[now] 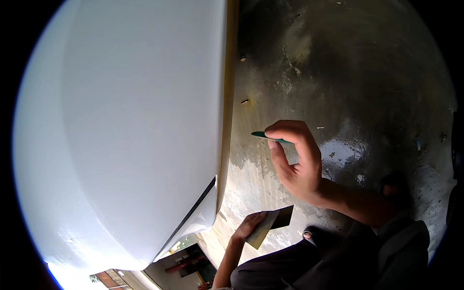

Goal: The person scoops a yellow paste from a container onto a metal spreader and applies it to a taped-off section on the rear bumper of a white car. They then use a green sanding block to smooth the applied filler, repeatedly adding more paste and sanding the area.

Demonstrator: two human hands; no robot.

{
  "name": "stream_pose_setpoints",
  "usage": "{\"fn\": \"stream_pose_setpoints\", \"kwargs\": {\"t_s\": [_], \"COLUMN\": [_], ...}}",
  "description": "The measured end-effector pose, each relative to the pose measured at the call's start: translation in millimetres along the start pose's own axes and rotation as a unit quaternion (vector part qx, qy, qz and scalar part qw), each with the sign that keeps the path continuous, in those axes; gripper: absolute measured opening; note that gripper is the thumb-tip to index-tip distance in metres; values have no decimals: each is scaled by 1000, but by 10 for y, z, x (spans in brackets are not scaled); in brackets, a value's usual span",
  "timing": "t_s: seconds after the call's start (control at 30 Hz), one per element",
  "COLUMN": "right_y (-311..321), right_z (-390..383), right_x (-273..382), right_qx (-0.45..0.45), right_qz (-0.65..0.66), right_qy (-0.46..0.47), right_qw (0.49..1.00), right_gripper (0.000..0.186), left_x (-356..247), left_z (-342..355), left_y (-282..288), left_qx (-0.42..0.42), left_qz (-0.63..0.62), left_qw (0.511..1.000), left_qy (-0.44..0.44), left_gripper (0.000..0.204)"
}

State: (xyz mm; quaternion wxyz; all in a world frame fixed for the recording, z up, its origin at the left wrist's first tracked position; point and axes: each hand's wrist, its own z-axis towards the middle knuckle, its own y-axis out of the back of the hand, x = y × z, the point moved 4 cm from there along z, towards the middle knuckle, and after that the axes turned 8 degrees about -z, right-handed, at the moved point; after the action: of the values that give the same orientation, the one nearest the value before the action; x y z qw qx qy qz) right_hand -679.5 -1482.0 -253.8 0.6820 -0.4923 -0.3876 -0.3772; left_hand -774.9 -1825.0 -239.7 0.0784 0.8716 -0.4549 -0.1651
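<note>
My right hand [299, 164] pinches a thin flat green piece [259, 135] between thumb and fingertips. The piece shows nearly edge-on, so its full shape is hidden. It is held over the floor, just right of a large white panel [140, 111] with a smooth curved surface, and does not touch it. Lower down, my left hand [250, 224] grips a few flat, stiff-looking sheets. One sheet is yellowish grey [260, 233] and another is dark [283, 218], fanned out to the right. My left thumb lies across their near edge.
A brownish edge strip [227, 101] borders the panel, and a black seam [188, 215] crosses its lower corner. The concrete floor [348, 72] is stained, with wet shiny patches and small scraps. My dark-clothed legs [290, 261] and a sandalled foot [309, 235] are below.
</note>
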Motion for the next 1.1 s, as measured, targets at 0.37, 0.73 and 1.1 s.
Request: {"fn": "stream_pose_setpoints", "kwargs": {"t_s": [0.37, 0.73, 1.1], "right_y": [-225, -464, -292], "right_z": [-197, -407, -519], "right_x": [44, 468, 868], "right_qx": [119, 129, 171], "right_qz": [88, 82, 71], "right_qy": [-230, -353, -289], "right_qw": [962, 923, 939], "right_gripper": [35, 38, 47], "left_x": [-217, 43, -443], "left_z": [-145, -127, -606], "left_y": [9, 19, -196], "left_qx": [106, 85, 96], "left_qz": [-20, -166, -257], "left_qw": [994, 981, 916], "left_qy": [-5, -59, -293], "left_gripper": [37, 32, 34]}}
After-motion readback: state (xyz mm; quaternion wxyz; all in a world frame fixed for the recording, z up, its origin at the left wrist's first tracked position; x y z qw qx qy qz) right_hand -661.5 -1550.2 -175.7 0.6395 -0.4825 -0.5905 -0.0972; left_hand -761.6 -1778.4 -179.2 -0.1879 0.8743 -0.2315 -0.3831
